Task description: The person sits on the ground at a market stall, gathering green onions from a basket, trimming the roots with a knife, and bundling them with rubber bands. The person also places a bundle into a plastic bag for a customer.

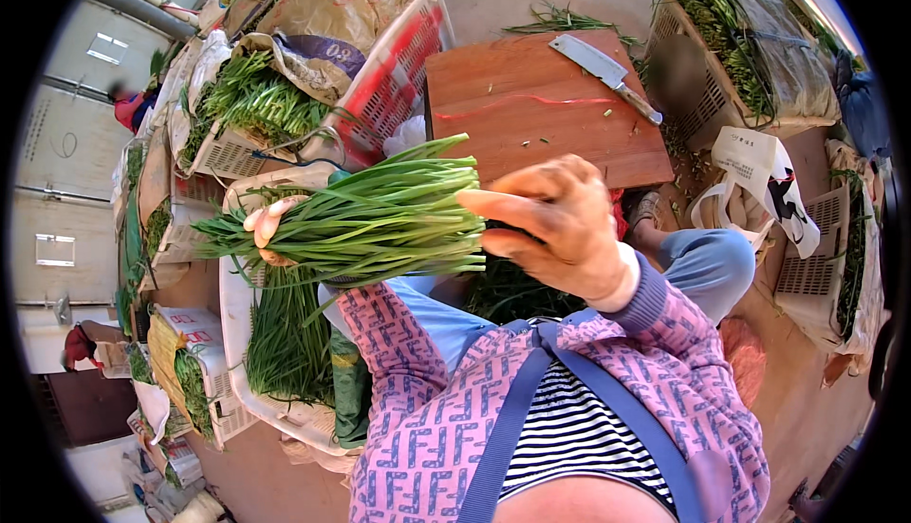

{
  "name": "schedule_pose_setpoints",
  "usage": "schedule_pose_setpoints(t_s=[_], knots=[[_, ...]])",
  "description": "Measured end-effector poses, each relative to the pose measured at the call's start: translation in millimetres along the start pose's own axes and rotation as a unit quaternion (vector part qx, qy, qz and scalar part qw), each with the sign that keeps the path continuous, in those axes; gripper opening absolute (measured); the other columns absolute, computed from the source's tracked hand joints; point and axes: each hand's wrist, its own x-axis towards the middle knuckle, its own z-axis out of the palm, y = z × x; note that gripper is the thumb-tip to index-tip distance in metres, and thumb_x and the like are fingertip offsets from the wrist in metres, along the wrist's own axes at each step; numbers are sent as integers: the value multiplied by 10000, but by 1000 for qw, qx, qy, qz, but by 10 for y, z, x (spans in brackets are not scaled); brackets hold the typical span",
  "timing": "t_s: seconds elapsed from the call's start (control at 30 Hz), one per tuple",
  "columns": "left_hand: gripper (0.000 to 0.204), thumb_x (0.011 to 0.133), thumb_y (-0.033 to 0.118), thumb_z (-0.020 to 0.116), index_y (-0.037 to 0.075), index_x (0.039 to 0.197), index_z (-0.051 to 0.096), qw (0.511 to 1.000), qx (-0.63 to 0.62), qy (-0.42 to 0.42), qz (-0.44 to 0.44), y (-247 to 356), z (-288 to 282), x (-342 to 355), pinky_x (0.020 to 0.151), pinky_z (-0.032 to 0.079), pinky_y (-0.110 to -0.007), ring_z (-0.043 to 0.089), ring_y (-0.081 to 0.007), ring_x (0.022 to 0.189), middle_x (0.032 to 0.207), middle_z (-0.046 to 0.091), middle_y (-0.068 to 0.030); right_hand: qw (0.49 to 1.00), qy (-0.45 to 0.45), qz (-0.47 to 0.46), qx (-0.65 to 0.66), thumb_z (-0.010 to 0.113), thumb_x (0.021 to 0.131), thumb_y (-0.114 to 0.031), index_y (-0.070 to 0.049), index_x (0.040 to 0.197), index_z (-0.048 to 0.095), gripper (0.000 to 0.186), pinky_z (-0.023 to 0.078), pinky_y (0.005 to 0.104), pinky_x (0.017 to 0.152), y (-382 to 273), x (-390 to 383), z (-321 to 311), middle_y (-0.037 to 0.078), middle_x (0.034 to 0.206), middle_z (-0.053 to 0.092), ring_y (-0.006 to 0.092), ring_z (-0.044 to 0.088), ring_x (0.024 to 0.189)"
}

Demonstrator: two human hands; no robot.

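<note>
My left hand [272, 224] is wrapped round a thick bundle of long green leafy stalks [380, 210], held sideways in front of me. My right hand [560, 229] is at the bundle's right ends, its thumb and fingers apart; whether the fingertips touch the leaves I cannot tell. Beyond the hands lies a wooden board [493, 77] with a cleaver [588, 63], a thin red strand [531, 102] and scraps of green on it. Below the bundle, a white basket [232, 333] holds more long green leaves.
Crates of greens under plastic stand at back left [427, 20], back right [693, 86] and far right [797, 276]. A white bag [764, 181] lies beside my right knee. More crates line the left wall. A person [138, 107] is at the far left.
</note>
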Motion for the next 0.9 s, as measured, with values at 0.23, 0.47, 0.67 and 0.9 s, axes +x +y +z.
schedule_pose_setpoints(t_s=[0.23, 0.47, 0.67, 0.9], knots=[[426, 922, 190, 574, 37, 1284, 410, 997, -68, 30, -15, -245, 107, -3, 1060, 359, -365, 552, -126, 1016, 987, 579, -4, 993, -14, 35, -113, 787, 665, -292, -209, 906, 663, 284, 423, 397, 766, -60, 77, 349, -48, 957, 557, 206, 544, 870], [450, 917, 194, 574, 8, 1287, 399, 999, -38, 6, -1, -155, -64, -53, 1091, 311, -373, 535, -131, 1049, 1040, 552, -8, 994, 29, 95, 46, 790, 665, -191, -140, 798, 704, 166, 443, 388, 791, -19, 67, 498, -9, 855, 617, 224, 580, 842], [503, 933, 297, 529, -15, 1288, 358, 930, 301, -10, 210, -474, 67, 7, 1112, 310, -402, 513, -152, 1071, 1076, 508, -60, 958, -54, 183, 213, 688, 835, -145, -82, 849, 699, 65, 441, 370, 801, 161, -108, 407, 55, 807, 630, 220, 576, 861], [382, 861, 188, 578, 64, 1200, 454, 879, 417, 178, 147, -662, 362, 173, 1018, 416, -413, 551, -208, 1007, 1045, 556, -93, 826, -427, 273, -247, 812, 656, -423, -18, 1347, 445, 880, 425, 395, 934, 362, -758, -334, 140, 1203, 581, 300, 578, 1068]])
